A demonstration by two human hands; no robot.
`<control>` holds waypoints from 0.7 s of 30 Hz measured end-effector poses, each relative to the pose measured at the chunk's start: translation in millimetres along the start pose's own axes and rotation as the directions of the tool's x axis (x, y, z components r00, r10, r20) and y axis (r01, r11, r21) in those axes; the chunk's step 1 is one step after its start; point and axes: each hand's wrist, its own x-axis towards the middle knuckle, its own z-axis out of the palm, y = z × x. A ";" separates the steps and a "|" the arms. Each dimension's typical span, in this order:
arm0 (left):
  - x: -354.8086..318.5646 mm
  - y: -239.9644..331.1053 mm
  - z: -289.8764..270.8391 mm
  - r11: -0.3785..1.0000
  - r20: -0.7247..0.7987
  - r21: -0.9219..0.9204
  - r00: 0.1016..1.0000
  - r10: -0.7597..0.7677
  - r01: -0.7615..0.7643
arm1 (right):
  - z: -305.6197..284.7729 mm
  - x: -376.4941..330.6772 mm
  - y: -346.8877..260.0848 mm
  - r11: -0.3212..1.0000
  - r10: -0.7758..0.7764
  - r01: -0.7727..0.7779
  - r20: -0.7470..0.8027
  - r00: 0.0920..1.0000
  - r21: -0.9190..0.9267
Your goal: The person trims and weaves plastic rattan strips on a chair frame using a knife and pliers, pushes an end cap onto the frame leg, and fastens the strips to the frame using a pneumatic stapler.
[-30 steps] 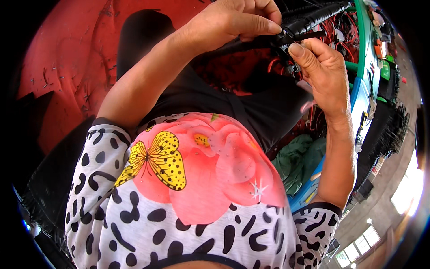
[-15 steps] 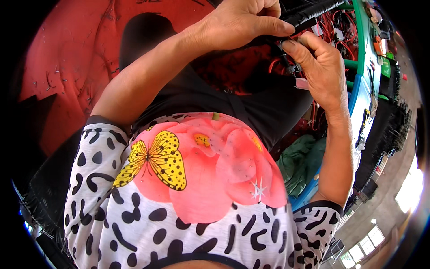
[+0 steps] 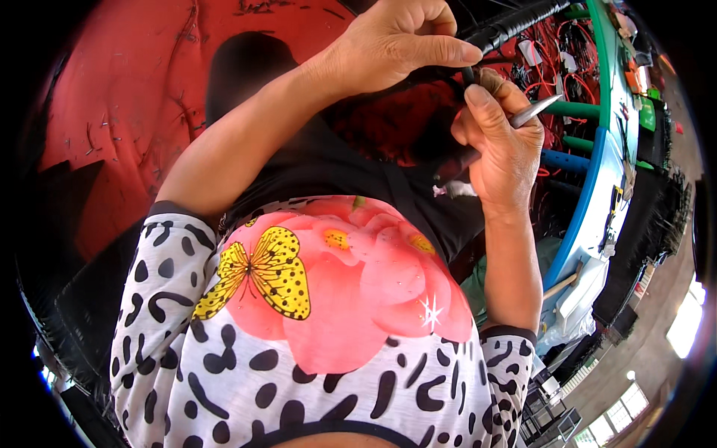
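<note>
Seen from above, a person in a spotted shirt printed with a yellow butterfly [image 3: 263, 271] and pink flowers works a black taped cable bundle [image 3: 515, 24] held up near the top of the frame. The left hand [image 3: 388, 46] closes over the bundle, its fingers [image 3: 437, 51] curled together with the thumb laid flat along it, pinching the black strand where both hands meet. The right hand [image 3: 499, 142] sits just below and touches the same spot, its fingers wrapped tight around a slim metal-tipped tool [image 3: 535, 111] whose grey point juts out toward the right, past the knuckles. A dark handle end shows below that palm. Behind the hands, red wires [image 3: 567, 67] hang over a green and blue desk edge [image 3: 597, 187], and a red floor [image 3: 127, 89] fills the left side.
</note>
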 end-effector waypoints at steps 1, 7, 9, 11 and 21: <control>1.1 -6.4 0.6 0.997 0.022 -0.078 0.999 0.026 -0.025 | 5.4 1.0 -0.1 0.999 0.022 -0.020 -0.050 0.998 0.042; -3.6 -11.6 -8.0 0.888 0.163 -0.441 0.985 -0.062 0.129 | -2.1 9.7 -3.5 0.987 0.070 -0.079 0.065 0.995 0.140; -2.4 -11.4 -9.9 0.870 0.208 -0.471 0.977 -0.052 0.147 | -2.6 10.3 -5.8 0.988 0.086 -0.099 0.105 0.991 0.119; -1.0 -8.4 -10.0 0.876 0.212 -0.455 0.975 -0.070 0.162 | -4.3 10.2 -6.3 0.996 0.067 -0.074 0.116 0.991 0.058; 0.8 7.5 -12.0 0.892 0.189 -0.392 0.969 -0.161 0.225 | 7.9 3.0 -7.3 0.914 -0.212 0.219 0.057 0.976 -0.341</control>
